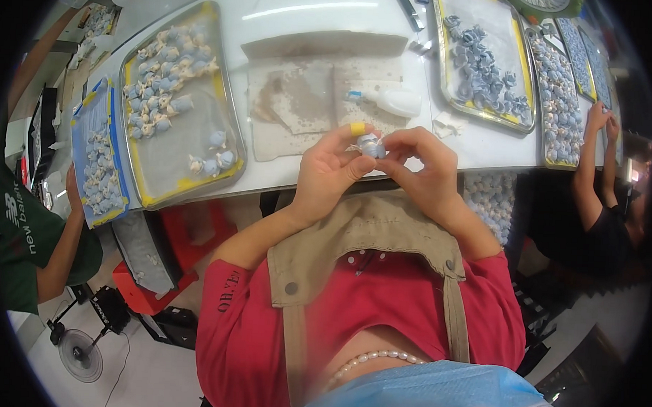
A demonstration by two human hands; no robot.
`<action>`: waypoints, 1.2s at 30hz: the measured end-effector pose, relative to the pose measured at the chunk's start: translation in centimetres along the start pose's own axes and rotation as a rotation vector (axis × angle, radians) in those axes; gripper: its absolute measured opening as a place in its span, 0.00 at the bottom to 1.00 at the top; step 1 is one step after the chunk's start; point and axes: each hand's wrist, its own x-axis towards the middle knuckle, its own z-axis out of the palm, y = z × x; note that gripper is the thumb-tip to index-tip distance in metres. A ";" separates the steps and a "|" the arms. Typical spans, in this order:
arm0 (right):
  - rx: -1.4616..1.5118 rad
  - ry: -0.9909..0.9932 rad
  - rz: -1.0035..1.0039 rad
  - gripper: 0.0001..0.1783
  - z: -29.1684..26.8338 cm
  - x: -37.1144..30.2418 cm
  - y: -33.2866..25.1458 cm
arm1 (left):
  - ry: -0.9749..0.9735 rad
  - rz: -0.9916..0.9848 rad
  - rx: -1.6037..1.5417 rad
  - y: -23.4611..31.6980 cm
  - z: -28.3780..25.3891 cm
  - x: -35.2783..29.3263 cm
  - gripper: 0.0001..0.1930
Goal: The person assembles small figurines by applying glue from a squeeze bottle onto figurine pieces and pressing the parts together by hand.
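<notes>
Head view, rounded piece (371, 145), pale blue and whitish, left hand (327, 166) and right hand (432, 164) pinching it

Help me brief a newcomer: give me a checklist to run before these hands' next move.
1. Small, rounded, pale-blue piece held between bare left hand and bare right hand: ok.
2. Narrow yellow band on a left finger: ok.
3. White plastic bottle with blue tip upright: not ok, lying down.
4. Room on left silver-rimmed, yellow-edged tray: ok.
5. Curled blue-grey pieces in the tray right of the bottle: ok.
6. Held piece's underside: cannot tell, hidden.
</notes>
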 end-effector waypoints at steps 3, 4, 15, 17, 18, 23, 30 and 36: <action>-0.200 -0.005 -0.167 0.12 0.1 -0.1 0.2 | 0.006 0.029 0.032 0.1 0.1 -0.1 0.21; -0.199 0.016 -0.175 0.12 0.1 -0.2 0.3 | 0.012 0.054 0.064 0.1 0.1 -0.2 0.21; -0.367 0.025 -0.250 0.07 -0.1 -0.3 -0.8 | 0.012 -0.010 0.236 0.3 0.3 -0.4 0.17; -0.295 -0.072 -0.219 0.07 -0.7 0.3 -0.6 | 0.007 0.006 0.323 0.4 0.0 -0.6 0.16; -0.294 -0.072 -0.220 0.07 -1.0 0.5 -0.6 | 0.005 0.026 0.364 0.4 0.0 -0.6 0.15; 0.464 0.038 -0.014 0.20 0.0 0.7 0.5 | -0.136 0.265 0.326 0.5 0.4 -0.3 0.17; 0.450 -0.294 0.089 0.26 -0.8 0.2 1.6 | -0.158 0.126 0.276 0.3 -0.1 -0.3 0.22; 0.672 -0.291 0.191 0.23 -0.8 -0.3 1.6 | -0.165 0.197 0.554 0.7 0.4 -0.3 0.20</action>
